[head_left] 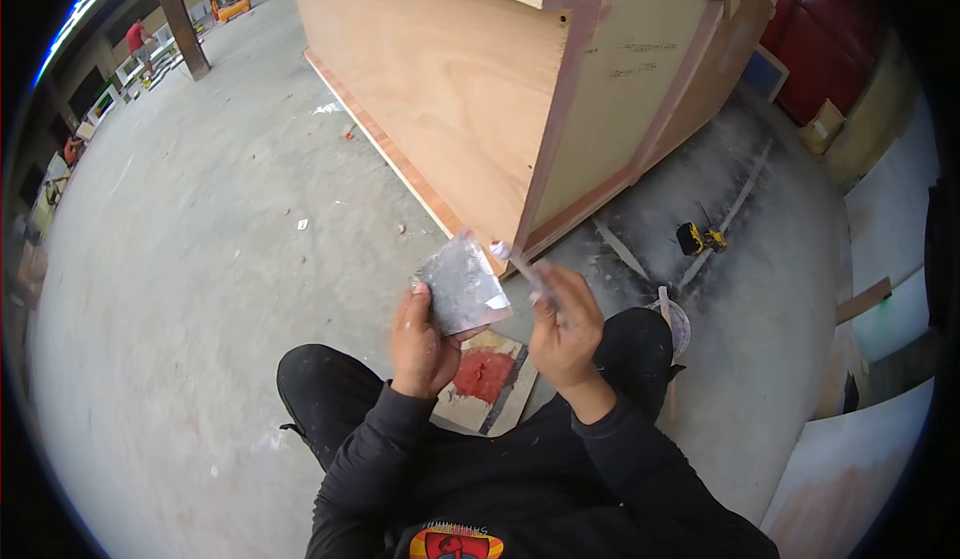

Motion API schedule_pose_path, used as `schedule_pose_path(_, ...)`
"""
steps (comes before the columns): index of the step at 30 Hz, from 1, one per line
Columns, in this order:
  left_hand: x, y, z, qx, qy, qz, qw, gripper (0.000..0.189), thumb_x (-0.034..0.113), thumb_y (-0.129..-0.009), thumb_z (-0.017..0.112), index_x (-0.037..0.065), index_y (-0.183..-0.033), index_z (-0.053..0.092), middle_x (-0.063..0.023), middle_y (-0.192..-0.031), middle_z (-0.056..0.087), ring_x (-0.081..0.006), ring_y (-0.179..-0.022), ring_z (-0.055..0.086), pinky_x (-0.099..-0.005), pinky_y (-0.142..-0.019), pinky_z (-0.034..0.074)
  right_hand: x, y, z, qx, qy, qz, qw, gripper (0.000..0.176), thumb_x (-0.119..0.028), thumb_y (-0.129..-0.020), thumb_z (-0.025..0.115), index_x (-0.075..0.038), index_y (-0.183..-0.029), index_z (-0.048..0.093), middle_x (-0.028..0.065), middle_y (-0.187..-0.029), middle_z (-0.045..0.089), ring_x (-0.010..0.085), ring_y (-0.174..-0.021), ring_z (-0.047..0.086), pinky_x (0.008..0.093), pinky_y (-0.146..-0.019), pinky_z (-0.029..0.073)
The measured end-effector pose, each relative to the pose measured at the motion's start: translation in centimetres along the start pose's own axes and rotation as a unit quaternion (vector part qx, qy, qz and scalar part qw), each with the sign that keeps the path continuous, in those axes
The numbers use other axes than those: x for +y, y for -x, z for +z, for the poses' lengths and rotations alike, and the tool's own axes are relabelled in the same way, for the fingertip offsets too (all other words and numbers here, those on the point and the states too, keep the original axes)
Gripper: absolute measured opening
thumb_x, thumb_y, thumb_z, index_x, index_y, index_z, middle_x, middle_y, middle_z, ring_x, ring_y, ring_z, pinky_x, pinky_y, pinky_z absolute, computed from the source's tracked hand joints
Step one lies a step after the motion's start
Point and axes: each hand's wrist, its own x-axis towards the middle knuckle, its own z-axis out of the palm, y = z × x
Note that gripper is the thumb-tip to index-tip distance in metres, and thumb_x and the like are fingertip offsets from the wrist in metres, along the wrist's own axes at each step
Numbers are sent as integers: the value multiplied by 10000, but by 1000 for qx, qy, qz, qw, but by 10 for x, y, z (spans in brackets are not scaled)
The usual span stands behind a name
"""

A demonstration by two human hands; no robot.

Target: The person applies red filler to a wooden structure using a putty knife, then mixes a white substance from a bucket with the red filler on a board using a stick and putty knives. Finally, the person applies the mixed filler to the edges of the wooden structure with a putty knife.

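My left hand (424, 344) is closed on the lower left edge of a flat grey putty board (462, 284), its face smeared and a white patch near its right edge. In my right hand (567, 329) is a thin putty knife (525, 271), its tip loaded with a pale dab of putty (500, 250) just off the board's upper right corner. Some of the right hand is smeared by motion. Below the hands, a small panel (520, 399) with a patch of red paste (484, 373) lies on the floor between my knees.
A large plywood cabinet (430, 89) stands directly ahead. Right of my knee are a bucket (681, 329) with a stick (665, 304), and a yellow drill (712, 240). Pale sheets (860, 459) lean at far right. A person in red (136, 37) is far off left.
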Motion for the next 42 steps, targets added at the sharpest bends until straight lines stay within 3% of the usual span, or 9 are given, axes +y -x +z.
schedule_pose_path(2,-3,1,0,-28,22,-8,999,409,315,-1033,353,32,-1304,472,-157,-1254,584,-308,-1141,603,-515,-907,543,8,3,-2,-130,74,-216,965,518,105,-724,625,-79,-1207,653,151,-1026,585,342,-1039,619,389,-875,513)
schedule_pose_path(3,-4,1,0,-27,37,-1,999,411,327,-1030,371,34,-1296,481,-142,-1240,595,-292,-1150,593,-489,-950,512,7,8,-2,-164,60,-203,964,650,130,-611,610,-128,-1205,665,158,-1102,550,422,-1132,562,472,-943,498)
schedule_pose_path(20,4,1,5,-32,61,71,995,400,338,-1030,386,73,-1323,450,-104,-1229,602,-250,-1122,600,-443,-915,516,12,5,-28,-204,239,-201,928,525,43,-716,633,-91,-1223,647,165,-1073,544,394,-1052,591,453,-896,515)
schedule_pose_path(26,9,-9,-5,-12,-26,61,998,448,379,-1045,327,51,-1328,444,-116,-1198,614,-248,-1018,664,-386,-782,597,50,4,-61,-199,41,136,970,286,1,-906,567,18,-1189,609,167,-1087,600,288,-941,643,354,-847,534)
schedule_pose_path(30,15,-15,-9,-8,-32,20,999,530,446,-1037,316,25,-1345,410,-146,-1230,592,-289,-1039,663,-420,-781,617,25,6,-65,-106,-265,351,892,360,-13,-966,508,17,-1325,502,93,-1207,597,182,-1013,616,361,-876,557)
schedule_pose_path(37,28,-12,-1,-2,-78,39,996,327,216,-1014,459,34,-1285,452,-131,-1194,598,-250,-1027,659,-440,-790,606,43,20,-75,-88,-293,359,882,401,57,-929,475,-27,-1316,539,89,-1222,587,183,-1058,600,345,-868,541)
schedule_pose_path(39,23,-13,-2,-4,-122,82,989,311,210,-1019,444,34,-1275,438,-110,-1158,579,-230,-993,646,-425,-747,609,32,13,-76,-198,10,144,969,463,121,-805,523,-59,-1214,642,118,-1168,603,237,-1069,601,365,-868,508)
schedule_pose_path(40,20,-12,-4,4,-123,77,989,311,210,-1019,444,34,-1275,438,-110,-1158,579,-230,-993,646,-425,-747,609,22,7,-74,-202,9,151,968,463,121,-805,523,-59,-1214,642,118,-1168,603,237,-1069,601,365,-868,508)
schedule_pose_path(42,17,-14,-3,-3,-170,123,978,292,201,-1026,429,28,-1260,442,-87,-1115,578,-205,-932,643,-404,-691,604,-1,-10,-68,-246,181,-114,945,490,110,-671,584,-76,-1107,708,145,-1122,600,304,-1089,583,393,-882,468)
